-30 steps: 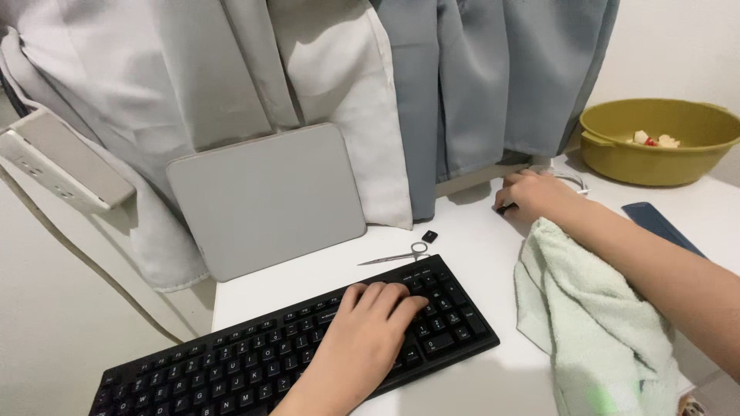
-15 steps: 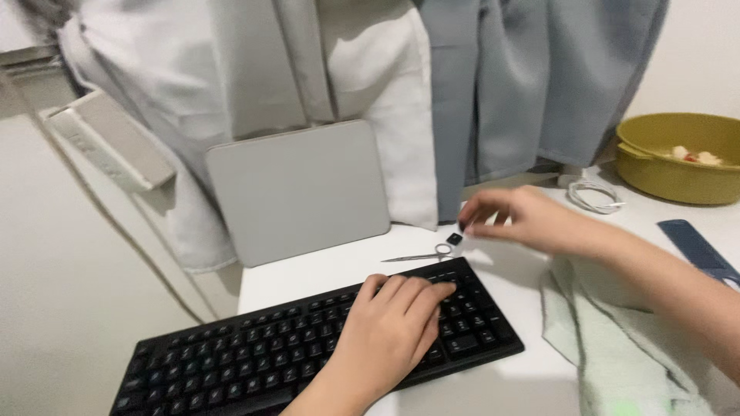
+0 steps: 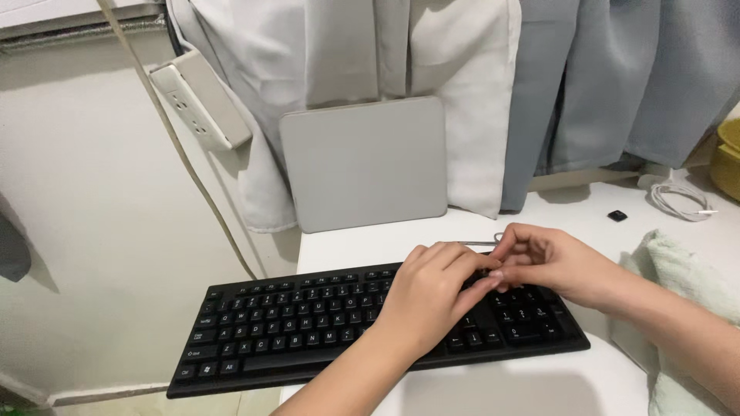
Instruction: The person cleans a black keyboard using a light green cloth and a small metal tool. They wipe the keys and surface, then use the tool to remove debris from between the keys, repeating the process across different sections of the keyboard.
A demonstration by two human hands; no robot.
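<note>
Over the right-hand end of the black keyboard (image 3: 370,327) both hands meet, fingertips nearly touching above the block of keys just left of the number pad. The left hand (image 3: 428,296) lies flat across the keys with its fingers stretched toward the keyboard's far right corner; it presses down and grips nothing. The right hand (image 3: 551,262) comes in from the keyboard's right side, thumb and forefinger pinched together at the left hand's fingertips. Whether something small sits in that pinch cannot be told, since the fingers hide the spot.

Beyond the keyboard's far edge, just behind the two hands, lies a pair of small metal scissors (image 3: 479,243), mostly covered; only a thin blade and part of a loop show. Their long axis runs along the keyboard's back edge, left to right, and the right hand is the nearer one to them.

The keyboard is a full-size black one with white legends, lying slanted on the white table (image 3: 462,389), its left end overhanging the table's edge. Well to the right of the keyboard, apart from both hands, a small black keycap (image 3: 617,216) rests on the table, near a coiled white cable (image 3: 678,202). A pale green towel (image 3: 686,308) lies off the keyboard's right end, under the right forearm. A grey pad (image 3: 364,163) leans upright behind the keyboard.
</note>
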